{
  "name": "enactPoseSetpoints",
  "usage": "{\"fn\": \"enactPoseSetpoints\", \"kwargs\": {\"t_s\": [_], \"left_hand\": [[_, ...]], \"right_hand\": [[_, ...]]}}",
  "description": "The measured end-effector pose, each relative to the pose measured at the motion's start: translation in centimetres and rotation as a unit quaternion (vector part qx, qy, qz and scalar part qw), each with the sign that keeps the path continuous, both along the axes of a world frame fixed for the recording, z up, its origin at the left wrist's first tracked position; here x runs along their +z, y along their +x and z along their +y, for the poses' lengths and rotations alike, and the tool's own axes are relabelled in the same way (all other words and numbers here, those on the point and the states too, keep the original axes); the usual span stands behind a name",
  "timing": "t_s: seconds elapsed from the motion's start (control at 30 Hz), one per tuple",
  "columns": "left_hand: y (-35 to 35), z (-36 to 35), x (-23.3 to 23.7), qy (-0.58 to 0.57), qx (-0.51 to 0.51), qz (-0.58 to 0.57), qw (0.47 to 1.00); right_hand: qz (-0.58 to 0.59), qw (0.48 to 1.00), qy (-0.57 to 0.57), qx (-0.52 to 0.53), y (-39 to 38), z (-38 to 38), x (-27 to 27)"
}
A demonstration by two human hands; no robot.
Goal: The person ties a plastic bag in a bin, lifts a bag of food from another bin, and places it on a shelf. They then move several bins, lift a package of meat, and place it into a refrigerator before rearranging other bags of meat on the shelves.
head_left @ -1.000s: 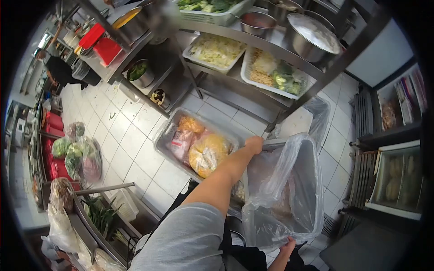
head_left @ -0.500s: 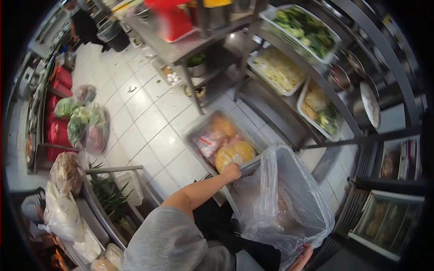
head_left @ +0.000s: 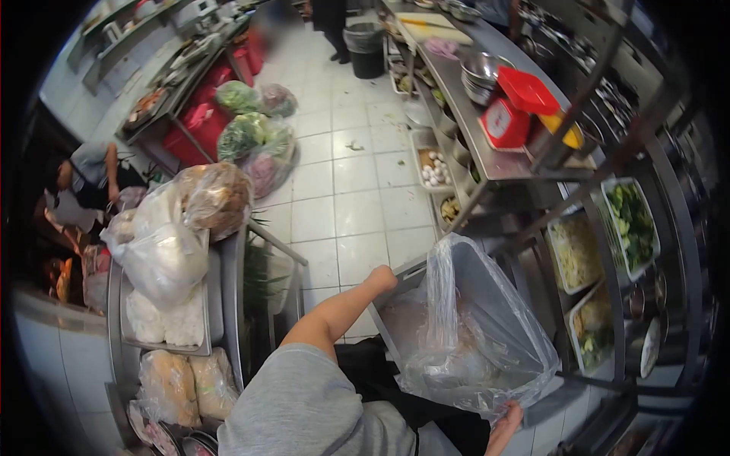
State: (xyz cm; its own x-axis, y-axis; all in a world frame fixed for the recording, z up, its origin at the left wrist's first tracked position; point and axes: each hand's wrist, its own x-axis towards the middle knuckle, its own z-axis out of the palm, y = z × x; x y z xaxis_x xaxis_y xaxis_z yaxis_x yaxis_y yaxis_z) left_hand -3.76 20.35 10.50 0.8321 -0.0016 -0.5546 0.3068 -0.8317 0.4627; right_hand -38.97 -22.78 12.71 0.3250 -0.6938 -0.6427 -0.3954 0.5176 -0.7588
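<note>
A grey plastic tub (head_left: 502, 304) is in front of my body. A clear plastic bag (head_left: 442, 296) lines it and folds over its rim; brownish-pink contents, which I cannot make out exactly, show through the plastic. My left hand (head_left: 382, 280) is closed over the tub's far left rim, its fingers mostly hidden behind the edge. At the near right corner my right hand (head_left: 508, 420) grips the rim with the bag's edge bunched against it.
At left, a metal trolley (head_left: 234, 319) carries bagged food. Vegetable bags (head_left: 255, 140) lie on the tiled floor. Right, a steel table (head_left: 494, 163) holds a red scale (head_left: 506, 125); a rack holds vegetable baskets (head_left: 631, 228). One person (head_left: 331, 26) stands ahead, another (head_left: 91, 171) left.
My view has turned left, so the surroundings have shifted right. A second tub with yellow and red bagged food is no longer visible. Both hands keep their grip on the lined tub.
</note>
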Motion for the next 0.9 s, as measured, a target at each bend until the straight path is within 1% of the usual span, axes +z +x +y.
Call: {"fn": "enactPoseSetpoints", "kwargs": {"t_s": [0.03, 0.1, 0.2, 0.27, 0.33, 0.37, 0.47, 0.5, 0.53, 0.57, 0.6, 0.63, 0.67, 0.7, 0.77, 0.8, 0.83, 0.87, 0.9], "left_hand": [[0.6, 1.5, 1.1, 0.004, 0.021, -0.005, 1.0], [2.1, 4.3, 2.1, 0.005, 0.065, -0.01, 0.998], [3.4, 8.5, 1.4, -0.004, 0.136, 0.007, 0.991], [5.1, 11.4, 0.9, -0.013, 0.183, 0.026, 0.983], [6.7, 14.4, -1.3, -0.002, 0.202, 0.038, 0.979], [7.5, 16.0, -2.6, 0.005, 0.211, 0.044, 0.977], [10.2, 20.0, -5.0, -0.019, 0.249, 0.085, 0.965], [11.2, 20.8, -6.6, -0.021, 0.262, 0.097, 0.96], [12.3, 21.9, -8.2, -0.02, 0.283, 0.11, 0.953], [13.3, 23.7, -9.3, -0.016, 0.309, 0.123, 0.943], [14.1, 25.3, -9.1, -0.007, 0.329, 0.143, 0.934], [15.1, 26.1, -8.4, 0.0, 0.342, 0.163, 0.925], [16.3, 27.1, -8.0, 0.005, 0.348, 0.183, 0.92], [17.3, 28.5, -8.2, 0.01, 0.36, 0.19, 0.913], [19.0, 30.6, -9.1, 0.019, 0.373, 0.21, 0.904], [19.9, 31.7, -9.3, 0.019, 0.378, 0.218, 0.899], [20.7, 32.9, -9.5, 0.018, 0.381, 0.228, 0.896], [21.3, 33.8, -10.0, 0.017, 0.382, 0.238, 0.893], [21.5, 34.9, -12.7, 0.023, 0.39, 0.224, 0.893]], "right_hand": [[-0.012, 1.0, -0.003, -0.002, 2.2, -0.1, -0.5], [-0.027, 0.999, 0.0, 0.047, 7.2, 1.0, 1.1], [-0.05, 0.993, -0.012, 0.102, 14.3, 3.5, 3.0], [-0.079, 0.988, -0.033, 0.13, 18.6, 4.8, 3.0], [-0.111, 0.981, -0.057, 0.148, 23.2, 7.2, 2.5], [-0.102, 0.981, -0.057, 0.152, 25.3, 8.8, 2.5], [-0.079, 0.98, -0.072, 0.167, 31.8, 14.1, 4.9], [-0.074, 0.978, -0.083, 0.179, 33.5, 15.4, 4.9], [-0.068, 0.973, -0.089, 0.199, 35.6, 16.6, 4.2], [-0.041, 0.953, -0.09, 0.285, 37.6, 15.6, 1.8], [-0.013, 0.926, -0.089, 0.368, 39.5, 14.2, -1.0], [-0.137, 0.837, -0.197, 0.492, 41.2, 15.0, -1.8], [-0.259, 0.71, -0.295, 0.585, 42.6, 15.4, -1.8], [-0.37, 0.553, -0.378, 0.644, 44.2, 16.1, -2.0], [-0.242, 0.74, -0.278, 0.563, 47.3, 18.8, -4.9], [-0.081, 0.856, -0.156, 0.486, 50.0, 23.4, -1.4], [0.061, 0.939, -0.027, 0.337, 52.8, 28.0, 2.0], [0.038, 0.936, -0.034, 0.35, 54.2, 27.6, -0.6], [0.014, 0.931, -0.042, 0.362, 55.4, 27.2, -3.3]]}}
